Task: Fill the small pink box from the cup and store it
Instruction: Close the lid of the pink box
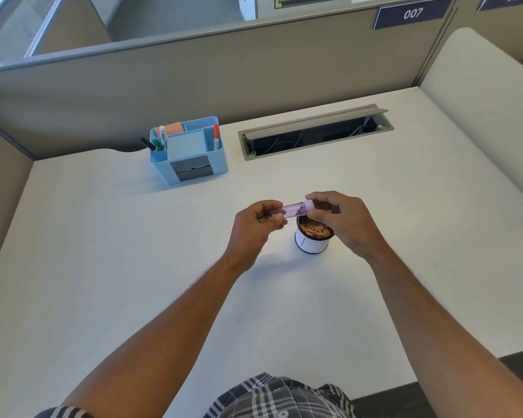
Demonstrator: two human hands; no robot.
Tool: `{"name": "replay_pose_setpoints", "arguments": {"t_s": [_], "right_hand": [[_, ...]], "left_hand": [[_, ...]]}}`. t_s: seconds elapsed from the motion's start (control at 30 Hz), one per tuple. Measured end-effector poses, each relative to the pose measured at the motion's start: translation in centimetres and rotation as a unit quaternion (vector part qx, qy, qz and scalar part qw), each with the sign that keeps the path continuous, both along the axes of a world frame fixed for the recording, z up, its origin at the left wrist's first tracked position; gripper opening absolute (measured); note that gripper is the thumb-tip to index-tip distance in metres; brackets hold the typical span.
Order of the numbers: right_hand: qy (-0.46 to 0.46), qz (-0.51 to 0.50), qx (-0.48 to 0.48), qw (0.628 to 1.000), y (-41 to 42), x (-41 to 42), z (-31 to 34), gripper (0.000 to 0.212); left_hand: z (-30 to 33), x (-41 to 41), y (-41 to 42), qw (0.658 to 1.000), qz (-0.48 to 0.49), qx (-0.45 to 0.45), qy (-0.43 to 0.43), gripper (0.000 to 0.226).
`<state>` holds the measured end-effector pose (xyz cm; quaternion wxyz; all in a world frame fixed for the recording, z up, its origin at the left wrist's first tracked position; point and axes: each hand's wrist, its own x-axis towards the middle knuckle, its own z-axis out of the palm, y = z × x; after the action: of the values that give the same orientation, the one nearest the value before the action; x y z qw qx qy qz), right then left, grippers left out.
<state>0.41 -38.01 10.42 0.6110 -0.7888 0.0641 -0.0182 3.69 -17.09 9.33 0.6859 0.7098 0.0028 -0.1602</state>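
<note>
A small translucent pink box is held level above the desk between both hands. My left hand grips its left end with fingers curled around it. My right hand pinches its right end, where a paler pink cap sits. Just below the box stands a white cup with a dark rim, holding several small copper-coloured pieces. My right hand hovers over the cup's far rim and hides part of it.
A light blue desk organizer with markers, sticky notes and a dark front drawer stands at the back left. An open cable tray is set into the desk at the back right. Beige partition walls enclose the white desk.
</note>
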Motion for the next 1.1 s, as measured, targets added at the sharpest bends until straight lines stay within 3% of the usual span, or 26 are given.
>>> {"name": "replay_pose_setpoints", "arguments": {"t_s": [0.3, 0.57, 1.1], "right_hand": [[-0.006, 0.012, 0.015, 1.0, -0.2, -0.1, 0.0, 0.036], [0.003, -0.004, 0.027, 1.0, -0.5, 0.1, -0.2, 0.026], [0.009, -0.022, 0.127, 0.992, -0.4, -0.2, -0.2, 0.017]], "left_hand": [[0.4, 0.1, -0.2, 0.999, -0.023, -0.025, 0.004, 0.021], [0.8, 0.0, -0.4, 0.996, -0.019, 0.048, -0.073, 0.023], [0.8, -0.5, -1.0, 0.989, -0.004, 0.054, -0.138, 0.032]]}}
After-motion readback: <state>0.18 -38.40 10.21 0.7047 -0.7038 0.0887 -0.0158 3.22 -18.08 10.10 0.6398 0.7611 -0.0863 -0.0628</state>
